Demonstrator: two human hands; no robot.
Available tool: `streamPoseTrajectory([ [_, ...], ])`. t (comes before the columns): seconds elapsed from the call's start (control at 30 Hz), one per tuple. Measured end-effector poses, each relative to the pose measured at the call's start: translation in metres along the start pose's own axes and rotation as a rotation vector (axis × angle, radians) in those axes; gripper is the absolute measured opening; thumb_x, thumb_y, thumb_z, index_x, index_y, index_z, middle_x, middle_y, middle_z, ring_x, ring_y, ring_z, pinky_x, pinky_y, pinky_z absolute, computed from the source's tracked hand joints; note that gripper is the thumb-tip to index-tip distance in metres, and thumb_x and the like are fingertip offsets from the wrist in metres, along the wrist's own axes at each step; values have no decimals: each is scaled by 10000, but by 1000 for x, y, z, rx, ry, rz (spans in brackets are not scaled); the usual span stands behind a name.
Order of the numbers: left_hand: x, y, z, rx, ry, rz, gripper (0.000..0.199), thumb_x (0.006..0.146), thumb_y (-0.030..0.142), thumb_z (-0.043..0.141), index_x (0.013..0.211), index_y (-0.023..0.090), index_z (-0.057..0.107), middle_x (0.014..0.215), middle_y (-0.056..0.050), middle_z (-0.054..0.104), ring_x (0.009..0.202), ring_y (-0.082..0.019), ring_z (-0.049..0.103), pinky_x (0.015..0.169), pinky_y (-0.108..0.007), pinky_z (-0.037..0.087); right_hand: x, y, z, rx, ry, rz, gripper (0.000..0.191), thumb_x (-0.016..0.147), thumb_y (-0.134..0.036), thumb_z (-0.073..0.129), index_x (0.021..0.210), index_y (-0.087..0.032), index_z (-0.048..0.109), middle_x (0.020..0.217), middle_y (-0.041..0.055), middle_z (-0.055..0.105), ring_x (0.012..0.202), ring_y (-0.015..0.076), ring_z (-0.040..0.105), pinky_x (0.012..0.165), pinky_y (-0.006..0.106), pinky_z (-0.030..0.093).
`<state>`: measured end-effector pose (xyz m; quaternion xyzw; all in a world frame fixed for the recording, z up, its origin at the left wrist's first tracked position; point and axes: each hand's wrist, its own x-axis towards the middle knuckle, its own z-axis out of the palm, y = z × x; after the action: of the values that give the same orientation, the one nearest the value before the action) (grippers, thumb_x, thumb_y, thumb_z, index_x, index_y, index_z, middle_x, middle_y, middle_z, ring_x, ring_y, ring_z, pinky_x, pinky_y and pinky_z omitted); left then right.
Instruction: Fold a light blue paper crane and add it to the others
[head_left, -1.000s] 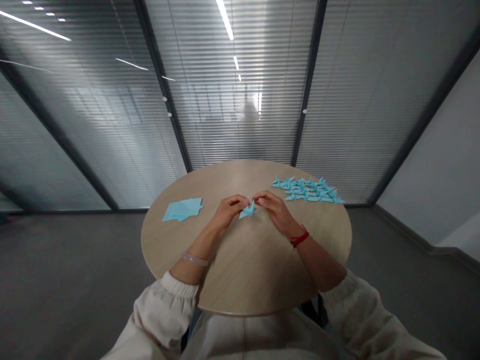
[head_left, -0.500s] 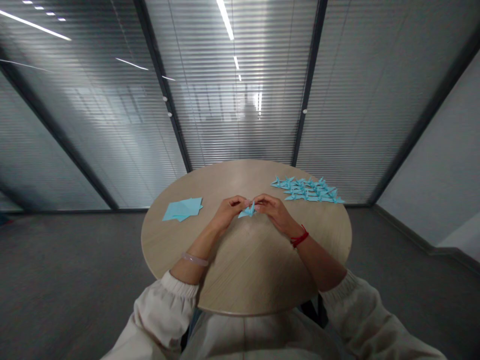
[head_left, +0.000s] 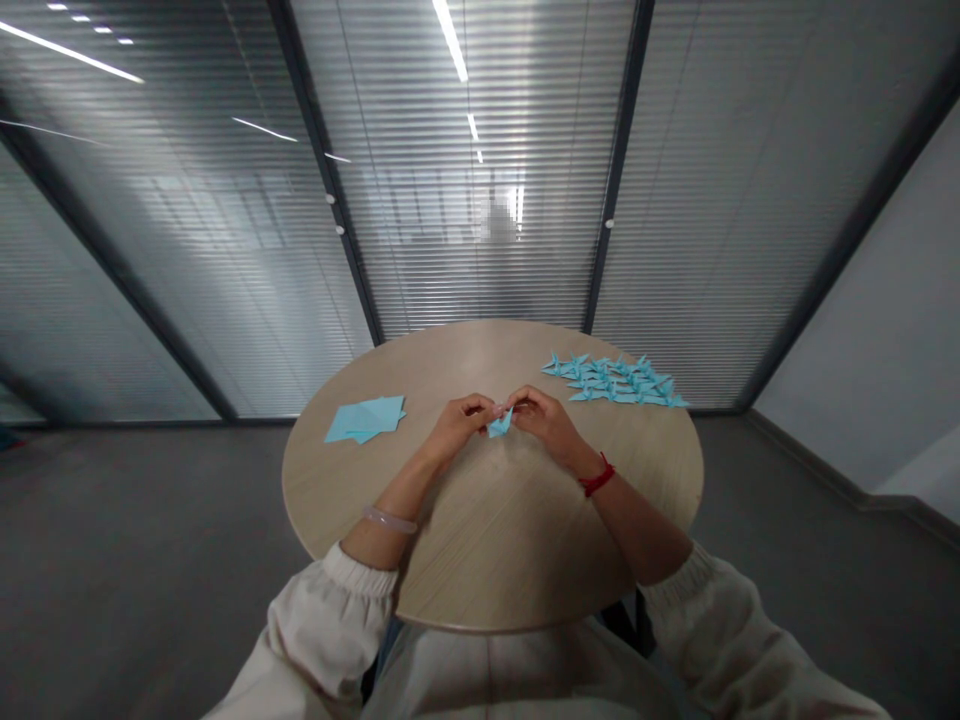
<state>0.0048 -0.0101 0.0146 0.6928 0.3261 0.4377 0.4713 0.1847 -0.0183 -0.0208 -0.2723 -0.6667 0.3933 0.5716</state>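
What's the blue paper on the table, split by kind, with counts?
Half-folded blue paper piece, pinched between left hand and right hand: 1
Stack of flat blue paper sheets, sheets too overlapped to count: 1
Cluster of folded blue paper figures, too small and overlapped to count singly: 1
Total: 3 groups of blue paper on the round wooden table.

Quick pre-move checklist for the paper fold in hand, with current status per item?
1. Both hands on the piece: left hand and right hand pinch the folded blue paper: ok.
2. Piece held over the table: ok.
3. Crease alignment: too small to see: cannot tell.
4. Flat blue sheets lie apart from the left hand: ok.
5. Folded blue pieces lie apart from the right hand: ok.
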Motion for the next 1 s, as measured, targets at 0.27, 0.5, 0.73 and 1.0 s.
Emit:
streamPoseTrajectory([
  [0.27,5,-8,-2,67,1,51,313,698,462,732,700,151,690,657,-13,599,619,-125,496,577,-230,393,0,-1,1,-326,92,-205,74,814,-285,677,848,-226,648,871,27,594,865,183,557,826,326,451],
  [0.5,5,-8,-1,102,-20,22,346,702,476,730,596,157,650,571,14,534,549,-102,437,537,-223,354,0,0,0,-404,107,-267,19,834,-235,657,832,-247,671,870,33,606,883,207,547,841,359,418],
  [0.73,5,-9,0,83,-7,-4,369,690,497,734,579,157,645,552,19,525,548,-102,427,537,-223,338,-1,1,0,-474,131,-283,65,839,-217,652,861,-258,698,872,38,580,873,209,542,821,358,427],
  [1.0,4,-10,1,12,-12,-30,382,651,495,766,588,145,627,571,23,514,574,-99,427,563,-223,338,-1,4,1,-540,147,-354,72,861,-233,652,894,-256,711,862,45,605,839,196,575,777,343,461],
])
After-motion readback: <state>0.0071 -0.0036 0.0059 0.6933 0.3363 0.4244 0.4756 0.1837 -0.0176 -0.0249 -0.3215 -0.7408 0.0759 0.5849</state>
